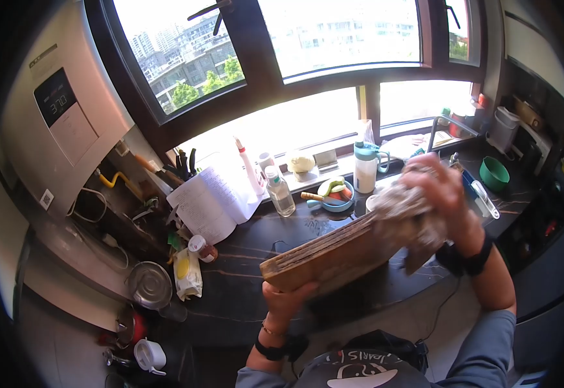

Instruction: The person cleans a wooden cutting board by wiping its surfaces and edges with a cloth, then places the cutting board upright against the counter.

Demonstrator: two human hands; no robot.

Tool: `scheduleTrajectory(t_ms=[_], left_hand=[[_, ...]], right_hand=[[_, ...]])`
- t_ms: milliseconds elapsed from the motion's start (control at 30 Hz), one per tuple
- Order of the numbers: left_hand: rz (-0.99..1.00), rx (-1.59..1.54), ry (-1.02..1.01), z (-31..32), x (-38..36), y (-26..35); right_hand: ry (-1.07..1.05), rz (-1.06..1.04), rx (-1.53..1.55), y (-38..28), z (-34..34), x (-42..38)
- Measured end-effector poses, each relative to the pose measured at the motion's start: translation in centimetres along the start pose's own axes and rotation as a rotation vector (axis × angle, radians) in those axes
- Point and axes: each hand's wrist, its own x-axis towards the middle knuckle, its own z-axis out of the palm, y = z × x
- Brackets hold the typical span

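Note:
A thick wooden cutting board (324,262) is held up at a slant over the dark counter, its grooved edge facing upward. My left hand (284,302) grips its lower left corner from below, with the fingers mostly hidden behind the wood. On the board's right end lies a crumpled greyish cloth (410,216). My right hand (442,197) is closed around this cloth and presses it against the board; the hand is slightly blurred. The cloth covers the board's far right part.
Behind the board stand a blue bowl (339,204) of vegetables, a clear bottle (281,194) and a blue-lidded jug (365,169). To the left are an open notebook (214,204), a small jar (202,248) and a glass lid (150,284). A green bowl (494,174) sits at right.

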Motion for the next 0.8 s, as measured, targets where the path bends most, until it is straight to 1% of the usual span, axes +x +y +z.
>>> scheduleTrajectory(t_ms=[67, 133, 200, 233, 300, 333, 367, 400, 433, 467, 500, 533, 600, 633, 700, 733, 800], left_hand=[[0.018, 0.030, -0.019, -0.1, 0.2, -0.1], [0.035, 0.055, -0.041, 0.6, 0.7, 0.6], [-0.008, 0.009, 0.049, 2.3, 1.6, 2.8], [-0.004, 0.007, 0.048, 2.4, 1.8, 3.2], [0.084, 0.141, 0.036, 1.9, 2.3, 3.9], [0.082, 0.143, 0.038, 1.6, 2.7, 4.8], [0.099, 0.193, 0.036, 1.3, 3.0, 6.2], [0.117, 0.246, 0.035, 0.9, 3.3, 7.3], [0.115, 0.254, 0.041, 0.4, 3.4, 8.1], [0.177, 0.379, 0.026, -0.2, 3.4, 8.9], [0.237, 0.503, 0.009, -0.4, 3.3, 9.6], [0.231, 0.508, 0.011, -0.2, 3.3, 10.5], [0.443, 0.711, -0.062, 0.5, 3.8, 12.1], [0.439, 0.715, -0.062, 0.8, 3.9, 12.1], [0.584, 0.941, -0.277, 1.5, 3.9, 12.0], [0.579, 0.942, -0.278, 2.2, 3.8, 11.7], [0.552, 1.022, -0.399, 3.6, 3.5, 10.7]], right_hand=[[0.060, -0.004, -0.012, 3.2, -0.6, -1.7], [0.065, 0.030, 0.032, 3.9, -1.2, -1.8], [0.080, 0.040, 0.056, 4.6, -1.2, -1.6], [0.099, 0.049, 0.079, 4.9, -1.1, -1.5], [0.105, 0.051, 0.085, 5.2, -1.2, -1.8], [0.110, 0.057, 0.101, 5.2, -1.1, -1.9], [0.119, 0.096, 0.126, 4.8, -1.0, -2.3], [0.120, 0.093, 0.136, 4.7, -0.7, -2.7], [0.121, 0.118, 0.209, 4.6, -0.4, -3.4], [0.120, 0.145, 0.280, 4.4, -0.2, -4.0], [0.061, 0.210, 0.343, 3.6, -0.5, -4.4], [0.004, 0.238, 0.407, 3.4, -0.4, -5.2], [-0.112, 0.265, 0.442, 2.9, 0.3, -7.1], [-0.143, 0.249, 0.503, 2.3, 0.7, -7.9], [-0.187, 0.284, 0.599, 0.2, 1.3, -9.1], [-0.197, 0.290, 0.643, -0.6, 1.7, -9.9], [-0.216, 0.358, 0.729, -2.3, 1.6, -10.8]])
